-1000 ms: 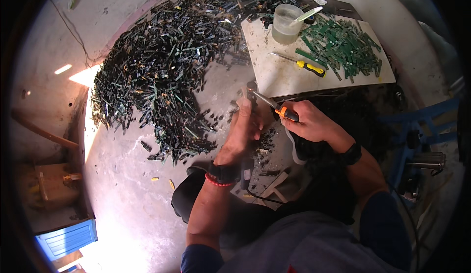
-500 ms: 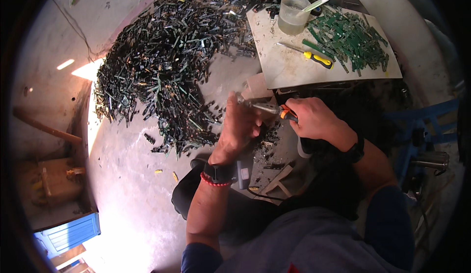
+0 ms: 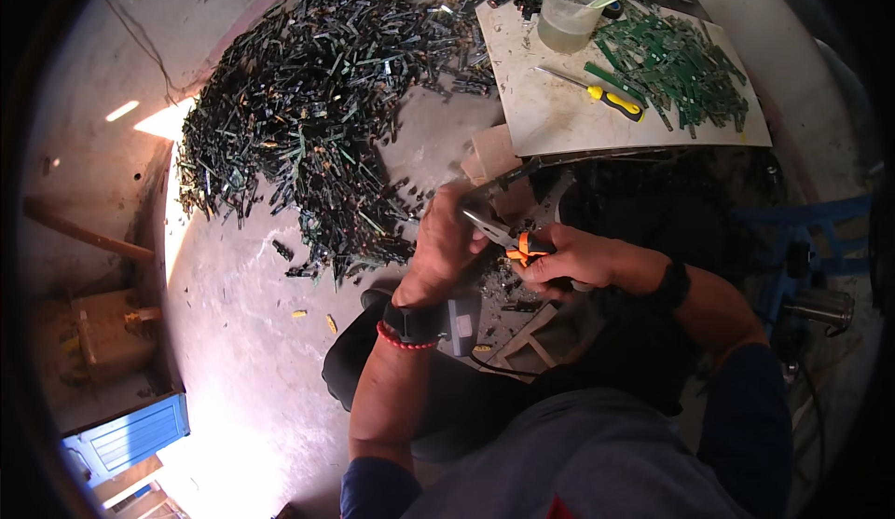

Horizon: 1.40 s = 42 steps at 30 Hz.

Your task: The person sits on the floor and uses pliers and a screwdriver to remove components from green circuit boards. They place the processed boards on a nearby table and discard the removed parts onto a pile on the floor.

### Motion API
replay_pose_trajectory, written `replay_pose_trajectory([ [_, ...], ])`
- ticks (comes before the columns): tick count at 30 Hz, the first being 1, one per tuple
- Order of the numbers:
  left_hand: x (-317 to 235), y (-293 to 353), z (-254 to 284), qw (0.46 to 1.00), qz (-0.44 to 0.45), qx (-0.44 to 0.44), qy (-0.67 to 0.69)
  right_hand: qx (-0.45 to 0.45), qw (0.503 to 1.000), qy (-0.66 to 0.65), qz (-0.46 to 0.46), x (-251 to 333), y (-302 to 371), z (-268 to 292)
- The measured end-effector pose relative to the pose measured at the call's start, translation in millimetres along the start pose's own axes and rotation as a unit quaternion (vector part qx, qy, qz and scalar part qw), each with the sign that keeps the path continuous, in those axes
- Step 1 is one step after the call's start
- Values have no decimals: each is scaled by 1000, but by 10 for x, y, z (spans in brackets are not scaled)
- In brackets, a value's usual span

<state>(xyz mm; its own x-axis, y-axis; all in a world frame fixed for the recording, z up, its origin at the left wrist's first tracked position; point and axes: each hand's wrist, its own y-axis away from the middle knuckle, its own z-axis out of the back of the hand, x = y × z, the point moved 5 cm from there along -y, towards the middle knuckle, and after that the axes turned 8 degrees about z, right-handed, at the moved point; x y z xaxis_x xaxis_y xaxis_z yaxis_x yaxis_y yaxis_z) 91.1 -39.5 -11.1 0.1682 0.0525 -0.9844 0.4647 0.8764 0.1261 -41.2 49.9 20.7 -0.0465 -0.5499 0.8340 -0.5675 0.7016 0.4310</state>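
Observation:
My left hand [image 3: 442, 241] is closed around a long, thin dark strip [image 3: 509, 178], whose free end sticks out to the upper right. In my right hand [image 3: 589, 258] is a pair of pliers [image 3: 492, 230] with orange-and-black handles. Its metal jaws point left and reach my left fingers, just below the strip. Whether the jaws touch the strip cannot be made out. Beneath both hands, small dark scraps [image 3: 508, 286] lie scattered on the floor.
A big heap of dark strips [image 3: 317, 118] spreads across the far left floor. The pale board [image 3: 550, 128] at far right bears a cloudy plastic cup [image 3: 567, 20], a yellow-and-black screwdriver [image 3: 615, 102] and green circuit-board strips [image 3: 685, 67]. Brown cardboard [image 3: 492, 154] lies beside it.
My right hand and the pliers have come down and slightly left. The dark strip now shows clearly, jutting from my left hand. The view has shifted a little.

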Motion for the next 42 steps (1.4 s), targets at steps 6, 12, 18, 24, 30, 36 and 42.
replay_pose_trajectory([
  [6, 34, -134, -172, 837, 211, 115, 491, 40, 984, -171, 27, 89, -64, -150],
  [12, -225, -132, -244, 733, 214, 218, 608, 96, 995, 25, 0, 65, -74, -21],
  [18, -273, -127, -215, 732, 181, 210, 622, 42, 999, 2, 2, 303, 140, 92],
  [24, -233, -152, -183, 725, 159, 216, 635, 73, 988, 131, 41, 264, 189, 260],
  [30, -175, -167, -143, 731, 165, 223, 623, 49, 983, 177, 26, 186, 250, 407],
  [36, -206, -146, -193, 748, 179, 212, 603, -135, 966, 108, 193, 402, 162, 542],
  [42, -223, -135, -197, 757, 194, 212, 586, -287, 908, 152, 264, 590, 164, 613],
])
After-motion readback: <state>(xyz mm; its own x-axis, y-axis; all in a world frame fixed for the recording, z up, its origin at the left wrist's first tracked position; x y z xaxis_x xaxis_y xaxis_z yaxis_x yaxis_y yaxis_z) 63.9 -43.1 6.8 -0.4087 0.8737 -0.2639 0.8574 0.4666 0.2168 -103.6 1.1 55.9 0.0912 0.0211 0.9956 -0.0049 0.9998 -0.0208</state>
